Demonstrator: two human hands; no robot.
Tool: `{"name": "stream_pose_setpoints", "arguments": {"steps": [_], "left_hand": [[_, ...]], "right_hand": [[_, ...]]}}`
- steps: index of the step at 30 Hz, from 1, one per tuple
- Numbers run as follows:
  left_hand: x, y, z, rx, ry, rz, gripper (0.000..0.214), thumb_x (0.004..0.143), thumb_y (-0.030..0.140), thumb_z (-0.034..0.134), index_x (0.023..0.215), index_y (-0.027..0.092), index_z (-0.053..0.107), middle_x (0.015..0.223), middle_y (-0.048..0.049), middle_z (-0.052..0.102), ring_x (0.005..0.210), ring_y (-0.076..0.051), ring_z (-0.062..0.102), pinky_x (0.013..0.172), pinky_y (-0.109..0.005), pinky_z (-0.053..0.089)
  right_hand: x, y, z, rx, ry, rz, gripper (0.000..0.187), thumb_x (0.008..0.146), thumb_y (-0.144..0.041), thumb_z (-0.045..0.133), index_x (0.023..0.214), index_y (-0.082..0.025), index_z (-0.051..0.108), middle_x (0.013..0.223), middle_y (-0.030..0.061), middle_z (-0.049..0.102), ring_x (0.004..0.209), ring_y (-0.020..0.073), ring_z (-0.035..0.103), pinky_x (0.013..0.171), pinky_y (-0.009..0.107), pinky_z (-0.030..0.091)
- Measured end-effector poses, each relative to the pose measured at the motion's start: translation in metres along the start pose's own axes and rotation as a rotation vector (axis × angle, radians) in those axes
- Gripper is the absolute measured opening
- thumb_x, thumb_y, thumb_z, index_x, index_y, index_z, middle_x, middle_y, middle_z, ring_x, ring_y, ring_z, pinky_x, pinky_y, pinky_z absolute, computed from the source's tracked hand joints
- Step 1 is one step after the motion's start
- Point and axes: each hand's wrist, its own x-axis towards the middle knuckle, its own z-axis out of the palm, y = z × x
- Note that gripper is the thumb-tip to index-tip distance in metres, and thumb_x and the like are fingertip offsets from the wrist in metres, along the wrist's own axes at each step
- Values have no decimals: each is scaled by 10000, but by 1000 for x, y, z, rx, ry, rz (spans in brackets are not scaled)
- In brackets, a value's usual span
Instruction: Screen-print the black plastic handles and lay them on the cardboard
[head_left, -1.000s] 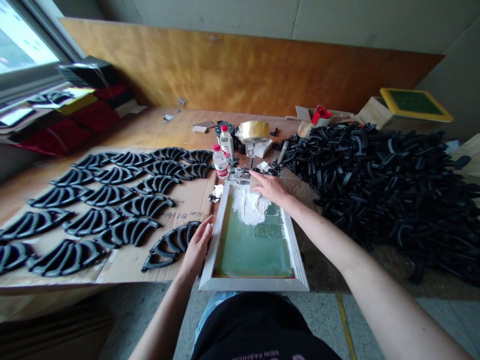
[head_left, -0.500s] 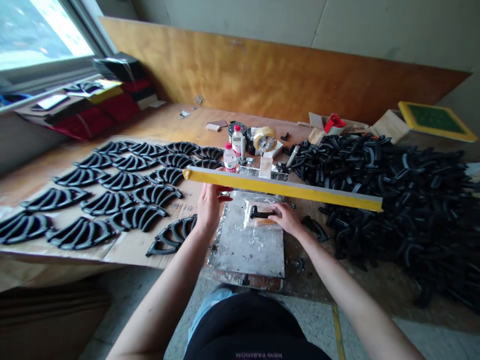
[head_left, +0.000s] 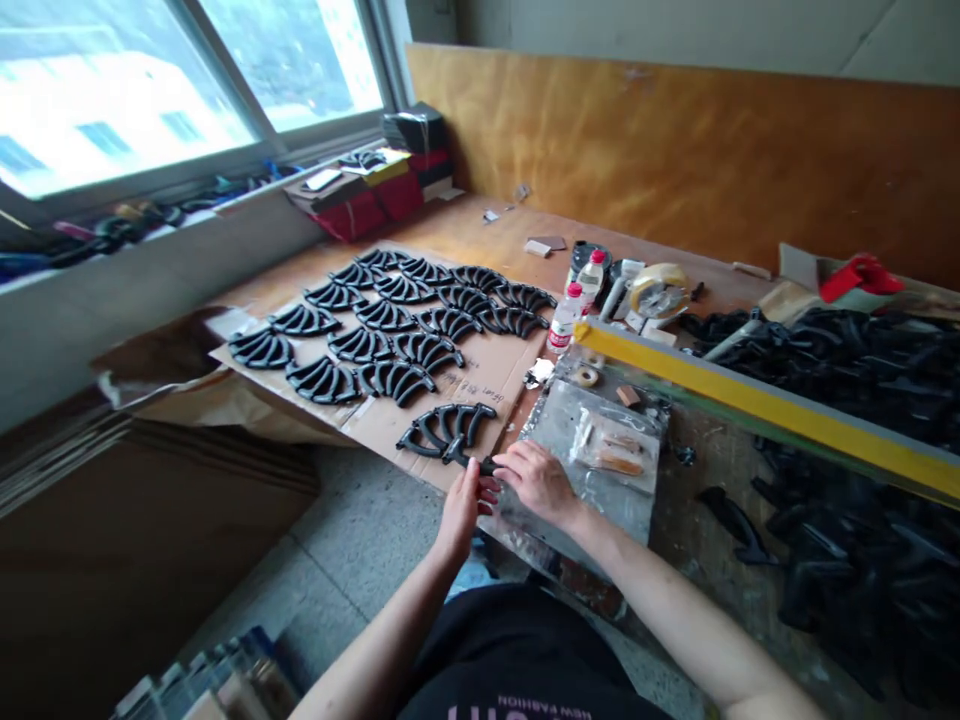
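Note:
A black curved plastic handle (head_left: 454,451) is held between my two hands, low over the front of a cardboard sheet (head_left: 390,425). My left hand (head_left: 463,505) has its thumb and fingers closed at the near end of it. My right hand (head_left: 536,480) pinches the same end from the right. Just behind, a small fan of similar black handles (head_left: 439,428) lies on the cardboard. To the right is a grey metal plate (head_left: 555,420) bearing a clear-wrapped jig (head_left: 616,450) with no handle in it.
Fanned rows of black handles (head_left: 360,345) cover the cardboard's far part. A yellow-and-grey frame edge (head_left: 750,400) juts over the bench at right, by a heap of black handles (head_left: 847,570). Bottles (head_left: 564,318) and a tape roll (head_left: 660,290) stand behind the plate.
The view has swung left. The black handle has come off the jig, and both hands now hold it over the cardboard. My left hand has left the yellow frame.

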Motion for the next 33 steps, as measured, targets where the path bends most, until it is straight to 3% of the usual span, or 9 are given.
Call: {"name": "stream_pose_setpoints", "arguments": {"steps": [4,6,8,12,15,18,23,33], "left_hand": [[42,-12,-80,149,317,-35,730,715,829,369,815,142,593,765,-84,671,564,-126,551,502,-252,430],[60,-19,-107,210,383,-73,720,748,803,305,838,143,579,779,-97,670,560,-131,548,508,-266,442],[73,-26,-122,251,377,-95,680,780,762,291,842,145,571,768,-97,665,557,-137,550,510,-273,447],[92,-30,-132,367,266,-128,607,835,690,308,834,155,595,644,-57,639,512,-155,547,472,-264,413],[108,-26,-137,463,175,-165,581,859,651,323,760,161,617,499,-35,577,437,-166,511,424,-262,356],[126,-18,-139,509,117,-181,559,881,608,319,715,163,614,480,-42,579,418,-162,503,407,-256,334],[140,-8,-137,488,114,-173,529,896,589,298,748,176,594,556,-58,629,454,-158,549,418,-244,351],[129,-1,-136,382,187,-146,424,884,535,357,734,200,568,561,-51,638,448,-164,563,433,-256,389]], "right_hand": [[52,-2,51,-27,-78,80,238,956,-319,542,1138,-229,666,1070,59,638,1017,202,551,913,308,438],[72,-1,71,-88,-141,145,269,949,-346,550,1173,-239,650,1083,70,628,1011,216,557,886,318,447],[87,0,88,-159,-211,252,311,944,-407,542,1194,-249,636,1071,89,618,979,234,572,824,330,459],[104,7,112,-229,-328,451,359,955,-474,488,1135,-214,659,1038,128,616,954,252,597,784,335,457],[115,15,119,-207,-340,447,325,956,-427,505,1102,-189,671,1046,131,623,998,244,595,851,327,448],[128,24,119,-179,-326,421,299,934,-380,561,1138,-185,660,1084,128,617,1053,233,577,911,311,429],[138,34,113,-168,-321,426,287,934,-354,561,1134,-178,669,1094,130,610,1070,234,572,940,324,424],[127,26,125,-137,-309,430,301,932,-399,555,1122,-201,679,1062,100,608,1019,218,592,909,309,445]]}}
